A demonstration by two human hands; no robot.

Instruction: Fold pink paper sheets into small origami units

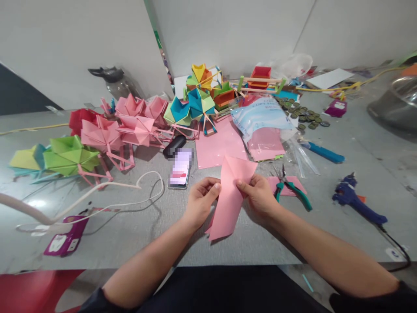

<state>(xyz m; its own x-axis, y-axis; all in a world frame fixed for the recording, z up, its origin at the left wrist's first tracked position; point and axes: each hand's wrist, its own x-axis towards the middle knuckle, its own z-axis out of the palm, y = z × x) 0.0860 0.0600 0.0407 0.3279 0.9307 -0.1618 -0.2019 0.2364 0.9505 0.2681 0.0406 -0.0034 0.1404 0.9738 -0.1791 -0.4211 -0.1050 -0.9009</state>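
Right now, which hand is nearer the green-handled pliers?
Right. The right hand pinches the pink paper right beside the pliers; the left hand holds the sheet's far side.

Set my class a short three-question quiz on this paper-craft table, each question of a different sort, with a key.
1. True or false: both hands, left hand and right hand, grip the folded pink paper sheet.
2. Which tool lies just right of the right hand? A) green-handled pliers B) blue glue gun C) blue-handled knife
3. Fill in: the smartphone lies flat on the grey table, beyond the ___ hand.

Key: 1 true; 2 A; 3 left.
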